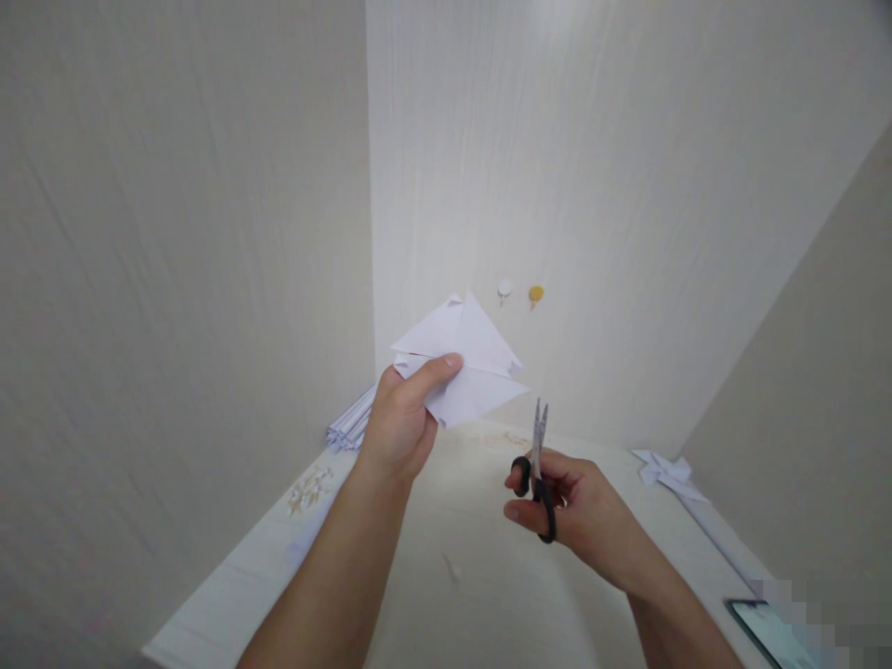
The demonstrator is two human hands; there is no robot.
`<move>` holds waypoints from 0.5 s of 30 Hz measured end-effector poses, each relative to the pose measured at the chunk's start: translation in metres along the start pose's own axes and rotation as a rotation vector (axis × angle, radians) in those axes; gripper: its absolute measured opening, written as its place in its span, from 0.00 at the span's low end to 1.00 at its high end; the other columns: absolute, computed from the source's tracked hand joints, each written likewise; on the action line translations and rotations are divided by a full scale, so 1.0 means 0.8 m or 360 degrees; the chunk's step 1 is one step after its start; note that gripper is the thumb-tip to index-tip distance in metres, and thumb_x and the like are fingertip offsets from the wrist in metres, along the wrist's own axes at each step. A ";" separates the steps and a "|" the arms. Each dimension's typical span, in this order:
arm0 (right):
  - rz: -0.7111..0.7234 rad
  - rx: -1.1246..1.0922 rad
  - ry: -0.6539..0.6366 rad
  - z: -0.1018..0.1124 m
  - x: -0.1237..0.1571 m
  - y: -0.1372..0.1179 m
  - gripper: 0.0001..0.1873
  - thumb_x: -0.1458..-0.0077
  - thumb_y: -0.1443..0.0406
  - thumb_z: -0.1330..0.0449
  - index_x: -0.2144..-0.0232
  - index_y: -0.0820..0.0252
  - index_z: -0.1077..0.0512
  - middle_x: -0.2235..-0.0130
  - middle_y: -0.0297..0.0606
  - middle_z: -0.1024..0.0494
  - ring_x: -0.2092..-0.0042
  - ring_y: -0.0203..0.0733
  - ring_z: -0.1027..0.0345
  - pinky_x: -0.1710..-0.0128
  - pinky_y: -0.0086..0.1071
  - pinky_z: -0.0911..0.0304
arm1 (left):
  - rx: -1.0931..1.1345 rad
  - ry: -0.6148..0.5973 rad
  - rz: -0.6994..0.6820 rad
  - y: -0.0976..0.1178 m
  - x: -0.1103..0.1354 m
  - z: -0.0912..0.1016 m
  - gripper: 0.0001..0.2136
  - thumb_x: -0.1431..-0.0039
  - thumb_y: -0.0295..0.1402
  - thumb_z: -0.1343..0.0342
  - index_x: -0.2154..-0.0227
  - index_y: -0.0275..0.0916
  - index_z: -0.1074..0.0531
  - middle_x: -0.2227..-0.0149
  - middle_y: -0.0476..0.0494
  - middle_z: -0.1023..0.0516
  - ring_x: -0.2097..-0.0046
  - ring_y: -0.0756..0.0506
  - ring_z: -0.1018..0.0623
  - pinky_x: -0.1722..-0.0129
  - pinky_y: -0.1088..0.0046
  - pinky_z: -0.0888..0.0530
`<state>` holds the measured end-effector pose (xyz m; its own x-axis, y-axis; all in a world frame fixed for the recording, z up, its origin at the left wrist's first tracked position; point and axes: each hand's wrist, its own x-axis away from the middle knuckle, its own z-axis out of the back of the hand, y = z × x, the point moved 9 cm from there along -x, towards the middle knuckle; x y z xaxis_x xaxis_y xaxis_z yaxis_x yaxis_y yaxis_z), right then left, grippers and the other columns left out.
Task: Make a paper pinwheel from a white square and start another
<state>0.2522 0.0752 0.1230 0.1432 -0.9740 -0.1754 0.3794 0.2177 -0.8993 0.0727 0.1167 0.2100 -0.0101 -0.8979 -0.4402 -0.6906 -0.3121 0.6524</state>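
A white folded paper pinwheel shape point(480, 348) with cut slits and pointed corners is held up in front of the back wall. My left hand point(411, 409) grips it, thumb pressed near its middle and the other fingers hidden behind. Lower right, my right hand point(568, 497) holds a pair of scissors point(538, 455) with black handles, fingers through the loops. The blades point upward and are slightly parted. They are apart from the paper, below its right corner.
White rolled paper sticks point(350, 423) lie at the left wall, with a scatter of small white and tan pieces point(310, 490) nearer. Folded white paper point(665, 472) rests at the right. A phone point(767, 632) lies bottom right. Two round hooks, one white point(504, 290), one yellow point(536, 294), are on the back wall.
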 end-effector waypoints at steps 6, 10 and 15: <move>0.0051 0.0104 0.0029 0.030 0.003 -0.041 0.17 0.61 0.55 0.26 0.72 0.58 0.22 0.76 0.32 0.27 0.73 0.36 0.40 0.73 0.31 0.44 | 0.0035 -0.0079 -0.0080 0.006 -0.003 -0.013 0.23 0.53 0.30 0.31 0.52 0.35 0.23 0.57 0.41 0.15 0.51 0.37 0.17 0.51 0.65 0.22; 0.0094 0.0271 0.0021 0.045 0.007 -0.045 0.18 0.59 0.51 0.27 0.80 0.57 0.26 0.80 0.32 0.31 0.75 0.37 0.42 0.74 0.32 0.45 | 0.0005 -0.0101 0.0043 -0.012 -0.006 -0.013 0.23 0.56 0.31 0.30 0.53 0.36 0.22 0.59 0.42 0.15 0.53 0.36 0.16 0.52 0.64 0.21; 0.0155 0.0324 0.0000 0.066 0.016 -0.038 0.19 0.54 0.48 0.30 0.79 0.55 0.27 0.79 0.33 0.32 0.75 0.38 0.42 0.77 0.32 0.47 | -0.0079 -0.0084 0.0017 -0.015 -0.009 -0.012 0.22 0.55 0.31 0.30 0.54 0.38 0.22 0.61 0.43 0.15 0.53 0.35 0.17 0.53 0.63 0.20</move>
<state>0.2908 0.0595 0.1692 0.1882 -0.9479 -0.2572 0.5404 0.3186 -0.7788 0.0880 0.1239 0.2118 -0.0566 -0.8840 -0.4641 -0.6536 -0.3186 0.6865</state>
